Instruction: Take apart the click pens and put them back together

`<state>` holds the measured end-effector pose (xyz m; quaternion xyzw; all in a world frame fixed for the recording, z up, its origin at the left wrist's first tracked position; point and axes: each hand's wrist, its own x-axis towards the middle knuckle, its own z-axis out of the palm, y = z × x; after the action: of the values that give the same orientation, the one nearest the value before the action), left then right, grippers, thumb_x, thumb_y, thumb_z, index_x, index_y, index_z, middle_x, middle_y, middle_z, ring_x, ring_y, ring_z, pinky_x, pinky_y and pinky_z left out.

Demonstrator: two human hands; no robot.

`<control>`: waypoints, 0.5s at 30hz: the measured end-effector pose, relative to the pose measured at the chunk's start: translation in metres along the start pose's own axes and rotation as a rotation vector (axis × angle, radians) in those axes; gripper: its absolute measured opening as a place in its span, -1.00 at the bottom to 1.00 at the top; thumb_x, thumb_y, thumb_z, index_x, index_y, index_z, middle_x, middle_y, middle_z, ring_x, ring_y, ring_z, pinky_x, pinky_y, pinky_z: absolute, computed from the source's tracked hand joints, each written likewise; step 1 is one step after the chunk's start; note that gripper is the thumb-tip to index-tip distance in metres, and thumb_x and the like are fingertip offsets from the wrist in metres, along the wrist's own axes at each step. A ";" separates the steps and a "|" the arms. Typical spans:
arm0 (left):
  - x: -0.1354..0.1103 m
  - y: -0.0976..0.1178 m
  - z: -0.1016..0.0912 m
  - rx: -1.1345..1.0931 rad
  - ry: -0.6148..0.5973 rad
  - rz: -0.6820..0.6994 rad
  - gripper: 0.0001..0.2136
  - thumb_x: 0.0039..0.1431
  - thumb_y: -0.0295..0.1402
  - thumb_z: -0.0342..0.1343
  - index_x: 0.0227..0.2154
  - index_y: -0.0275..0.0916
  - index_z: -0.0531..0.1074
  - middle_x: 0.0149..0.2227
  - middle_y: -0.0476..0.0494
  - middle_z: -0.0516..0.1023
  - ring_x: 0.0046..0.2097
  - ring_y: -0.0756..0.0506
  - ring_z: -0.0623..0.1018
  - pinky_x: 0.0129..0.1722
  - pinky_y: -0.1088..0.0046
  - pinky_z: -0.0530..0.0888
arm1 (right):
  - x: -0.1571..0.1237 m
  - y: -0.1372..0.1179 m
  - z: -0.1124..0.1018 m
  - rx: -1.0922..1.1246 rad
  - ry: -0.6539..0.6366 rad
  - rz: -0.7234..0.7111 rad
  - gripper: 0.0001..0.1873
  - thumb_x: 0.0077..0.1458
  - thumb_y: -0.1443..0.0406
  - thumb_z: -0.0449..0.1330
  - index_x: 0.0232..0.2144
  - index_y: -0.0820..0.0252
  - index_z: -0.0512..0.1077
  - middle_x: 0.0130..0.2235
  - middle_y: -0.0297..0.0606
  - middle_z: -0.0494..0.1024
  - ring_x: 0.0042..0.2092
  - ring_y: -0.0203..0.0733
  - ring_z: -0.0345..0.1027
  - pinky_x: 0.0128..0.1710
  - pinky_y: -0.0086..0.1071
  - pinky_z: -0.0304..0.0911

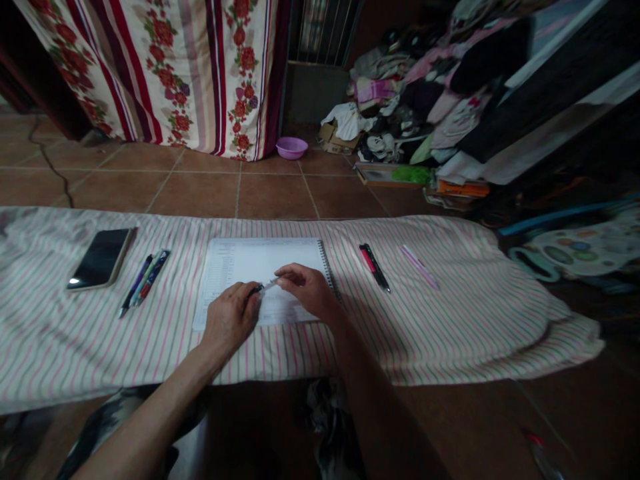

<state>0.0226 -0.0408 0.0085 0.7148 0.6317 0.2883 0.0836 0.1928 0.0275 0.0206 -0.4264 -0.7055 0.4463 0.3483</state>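
Observation:
Over a spiral notebook (267,257) lying flat on the striped cloth, my two hands meet at a slim pen (269,285). My left hand (231,312) is closed round its dark end. The fingertips of my right hand (309,288) pinch its thin, pale end. Whether the pen is whole or in parts is too small to tell. To the left of the notebook several pens (145,280) lie side by side. A black and red pen (375,268) rests to the right, with a pink and white pen (420,267) farther out.
A phone (101,259) lies at the left on the striped cloth (465,313). Beyond the cloth are a tiled floor, a floral curtain (200,80) and a purple basin (291,148). Clothes (435,100) are heaped at the back right. A patterned plastic item (580,250) stands at the far right.

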 end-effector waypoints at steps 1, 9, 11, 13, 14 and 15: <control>0.000 0.000 0.000 -0.001 -0.002 -0.004 -0.74 0.20 -0.32 -0.15 -0.18 -0.24 0.39 -0.34 -0.11 0.52 -0.32 -0.07 0.50 -0.33 0.42 0.41 | 0.000 0.000 0.000 -0.001 0.003 -0.003 -0.87 -0.04 0.32 0.16 -0.37 0.19 0.46 -0.41 -0.32 0.54 -0.36 -0.30 0.40 -0.33 -0.44 0.27; 0.000 0.001 0.000 0.009 -0.009 0.002 -0.73 0.19 -0.32 -0.15 -0.18 -0.26 0.40 -0.34 -0.11 0.52 -0.34 -0.07 0.50 -0.36 0.44 0.41 | 0.000 -0.003 0.000 -0.065 0.000 -0.021 -0.90 -0.02 0.31 0.16 -0.42 0.20 0.46 -0.45 -0.33 0.53 -0.40 -0.32 0.37 -0.39 -0.47 0.24; 0.000 0.000 0.000 -0.002 -0.007 0.008 -0.72 0.20 -0.31 -0.15 -0.18 -0.28 0.40 -0.35 -0.12 0.52 -0.34 -0.08 0.50 -0.36 0.42 0.41 | 0.000 -0.003 0.000 -0.055 -0.003 -0.018 -0.89 -0.02 0.30 0.16 -0.39 0.19 0.46 -0.44 -0.33 0.53 -0.39 -0.31 0.38 -0.37 -0.46 0.25; 0.000 0.000 0.000 -0.010 -0.006 0.004 -0.72 0.20 -0.31 -0.15 -0.18 -0.29 0.40 -0.34 -0.13 0.52 -0.34 -0.08 0.50 -0.36 0.41 0.42 | 0.000 -0.002 -0.001 -0.030 -0.002 -0.007 -0.85 -0.03 0.30 0.17 -0.34 0.20 0.46 -0.41 -0.31 0.54 -0.37 -0.30 0.40 -0.34 -0.45 0.27; 0.000 0.000 0.000 -0.017 -0.005 0.000 -0.72 0.19 -0.31 -0.15 -0.18 -0.29 0.40 -0.34 -0.14 0.52 -0.33 -0.09 0.51 -0.36 0.41 0.42 | 0.000 -0.001 -0.001 -0.016 0.001 0.000 -0.82 -0.04 0.30 0.18 -0.31 0.20 0.46 -0.40 -0.30 0.55 -0.36 -0.29 0.41 -0.34 -0.44 0.27; 0.000 0.000 0.000 -0.025 -0.004 -0.004 -0.72 0.19 -0.31 -0.15 -0.17 -0.29 0.40 -0.33 -0.14 0.52 -0.32 -0.09 0.51 -0.35 0.41 0.43 | 0.000 0.000 -0.002 -0.002 0.004 0.007 -0.79 -0.04 0.30 0.18 -0.28 0.20 0.46 -0.39 -0.29 0.55 -0.35 -0.29 0.41 -0.33 -0.44 0.28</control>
<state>0.0224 -0.0405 0.0082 0.7128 0.6295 0.2946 0.0943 0.1944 0.0280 0.0210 -0.4302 -0.7038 0.4457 0.3478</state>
